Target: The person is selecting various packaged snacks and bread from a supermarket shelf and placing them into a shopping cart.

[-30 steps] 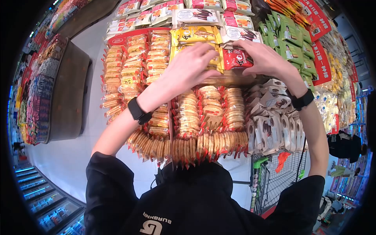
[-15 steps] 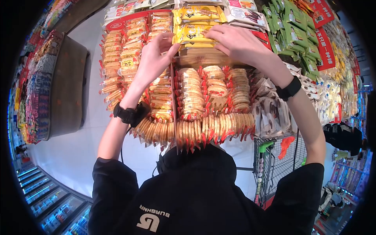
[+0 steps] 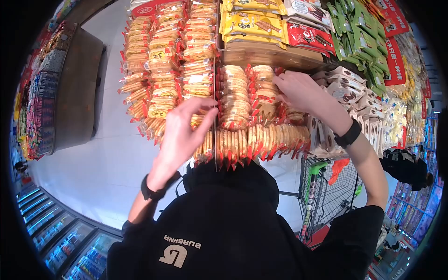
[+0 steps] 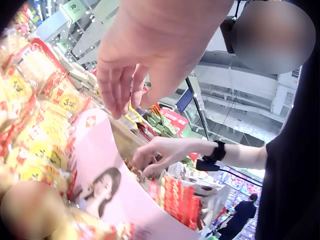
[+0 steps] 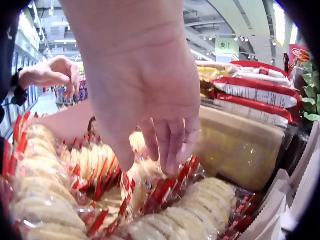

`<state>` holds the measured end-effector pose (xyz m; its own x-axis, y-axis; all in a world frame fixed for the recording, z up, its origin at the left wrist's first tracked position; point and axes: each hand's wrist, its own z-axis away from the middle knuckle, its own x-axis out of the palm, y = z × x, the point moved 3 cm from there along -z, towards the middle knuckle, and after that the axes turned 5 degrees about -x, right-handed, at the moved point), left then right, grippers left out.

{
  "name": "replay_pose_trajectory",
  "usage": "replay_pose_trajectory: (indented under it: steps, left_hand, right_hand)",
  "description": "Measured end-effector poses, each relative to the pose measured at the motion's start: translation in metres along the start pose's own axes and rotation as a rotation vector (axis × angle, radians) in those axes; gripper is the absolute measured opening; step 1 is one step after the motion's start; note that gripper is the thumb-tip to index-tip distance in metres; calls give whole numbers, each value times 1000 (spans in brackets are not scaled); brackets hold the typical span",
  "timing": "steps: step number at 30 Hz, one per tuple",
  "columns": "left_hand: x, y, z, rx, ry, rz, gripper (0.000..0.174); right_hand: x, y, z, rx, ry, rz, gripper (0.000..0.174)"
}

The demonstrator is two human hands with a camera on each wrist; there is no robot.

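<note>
My right hand [image 3: 301,91] reaches down over the right compartment of clear-wrapped round crackers [image 3: 266,86], its fingertips right at the packs in the rear right column. In the right wrist view its fingers [image 5: 175,142] point downward with the thumb apart, and nothing shows between them. My left hand [image 3: 179,135] hovers with loose fingers beside the thin divider [image 3: 215,126], holding nothing. From the left wrist, that divider appears as a pink panel [image 4: 95,145] with a portrait on it. Behind the crackers lie yellow snack packs [image 3: 254,27] and a red pack [image 3: 311,39].
A cardboard box [image 3: 275,55] stands below the yellow packs. More wrapped crackers [image 3: 161,56] fill the left compartment. White packs [image 3: 345,88] and green packs [image 3: 361,32] lie to the right. A shopping cart [image 3: 333,184] stands near my right side; another display bin [image 3: 77,88] is across the aisle.
Both hands have left the yellow and red packs at the back and come nearer: the right to the cracker columns, the left to beside the divider. A red pack now shows uncovered.
</note>
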<state>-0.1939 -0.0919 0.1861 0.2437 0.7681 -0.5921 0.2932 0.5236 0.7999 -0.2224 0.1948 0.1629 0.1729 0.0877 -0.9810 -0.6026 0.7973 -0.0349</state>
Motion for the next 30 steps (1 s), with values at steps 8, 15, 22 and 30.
replay_pose_trajectory:
  steps: [8, 15, 22, 30]
  left_hand:
    - [32, -11, 24, 15, -72, 51, 21]
    - [32, -13, 28, 104, -134, -5, 19]
    - [33, -16, 32, 153, -183, -52, 19]
    - [28, -21, 33, 301, -256, -56, 23]
  right_hand:
    - [36, 3, -17, -62, -33, 77, 37]
    - [38, -2, -20, -145, 21, 190, 30]
    - [-6, -15, -10, 87, -89, -75, 36]
    - [-82, -91, 78, 429, 419, -369, 31]
